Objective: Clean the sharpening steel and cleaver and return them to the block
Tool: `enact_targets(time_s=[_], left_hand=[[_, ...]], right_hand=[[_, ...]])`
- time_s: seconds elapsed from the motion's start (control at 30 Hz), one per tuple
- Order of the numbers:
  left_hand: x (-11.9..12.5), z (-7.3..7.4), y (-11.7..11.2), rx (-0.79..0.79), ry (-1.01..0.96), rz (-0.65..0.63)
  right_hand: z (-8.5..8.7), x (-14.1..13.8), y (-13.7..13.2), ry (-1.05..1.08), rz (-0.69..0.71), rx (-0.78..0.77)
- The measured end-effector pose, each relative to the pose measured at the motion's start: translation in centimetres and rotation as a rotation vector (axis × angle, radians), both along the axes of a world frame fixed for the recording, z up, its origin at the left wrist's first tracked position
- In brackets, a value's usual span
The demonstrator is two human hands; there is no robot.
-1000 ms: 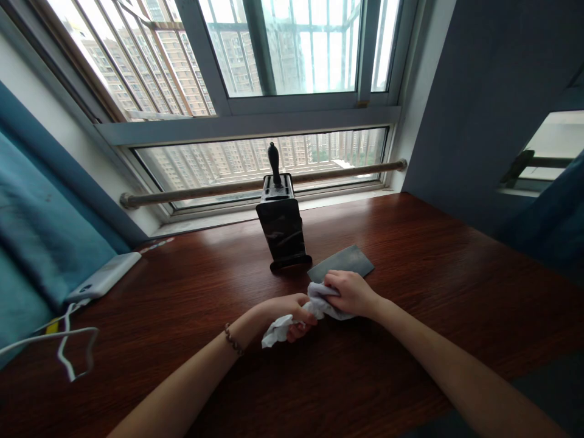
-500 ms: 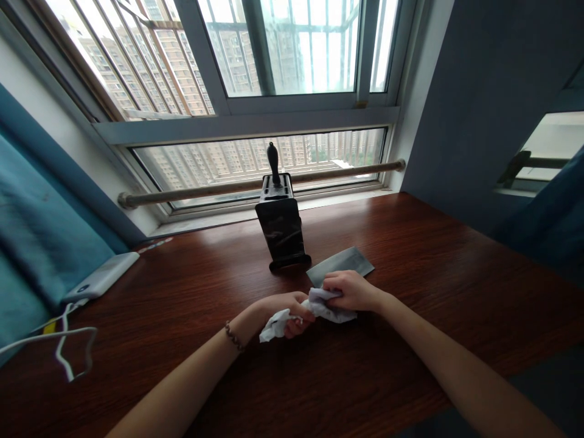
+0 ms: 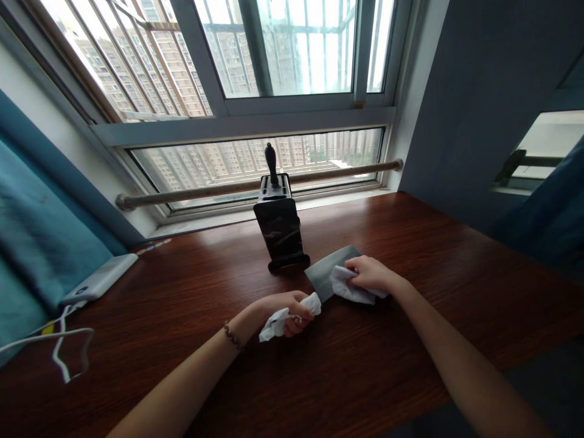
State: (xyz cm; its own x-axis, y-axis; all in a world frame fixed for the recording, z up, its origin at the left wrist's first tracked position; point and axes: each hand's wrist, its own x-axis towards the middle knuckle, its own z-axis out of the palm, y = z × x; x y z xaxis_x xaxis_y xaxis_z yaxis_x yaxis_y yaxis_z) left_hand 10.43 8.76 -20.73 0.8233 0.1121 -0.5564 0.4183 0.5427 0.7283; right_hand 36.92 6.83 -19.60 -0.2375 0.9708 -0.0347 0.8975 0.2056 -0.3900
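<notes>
My left hand is closed around a crumpled white tissue, which pokes out on both sides of the fist. Whether anything sits inside the tissue is hidden. To the right, my right hand grips a bunched, pale white cloth between thumb and fingers. This cloth hangs over the near part of a flat grey rectangular sheet lying on the table. A gap separates the two hands. Behind them stands a black block-like holder with a dark handle sticking up from its top.
A black panel on a stand faces me in front of the holder. At the left, a white power bank-like box lies beside a white cable and a blue curtain. The brown wooden table reaches the window.
My right hand has moved right and slightly up, carrying the white cloth away from the tissue in my left hand. My left hand has stayed in place.
</notes>
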Motion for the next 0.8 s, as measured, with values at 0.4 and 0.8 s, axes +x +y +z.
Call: enact_targets(time_s=[0.4, 0.8], left_hand=[[0.0, 0.1, -0.2, 0.041, 0.004, 0.006], [0.0, 1.3, -1.9, 1.422, 0.327, 0.03]], right_hand=[[-1.9, 5.4, 2.5, 0.039, -0.461, -0.023], [-1.8, 4.3, 2.9, 1.124, -0.318, -0.03]])
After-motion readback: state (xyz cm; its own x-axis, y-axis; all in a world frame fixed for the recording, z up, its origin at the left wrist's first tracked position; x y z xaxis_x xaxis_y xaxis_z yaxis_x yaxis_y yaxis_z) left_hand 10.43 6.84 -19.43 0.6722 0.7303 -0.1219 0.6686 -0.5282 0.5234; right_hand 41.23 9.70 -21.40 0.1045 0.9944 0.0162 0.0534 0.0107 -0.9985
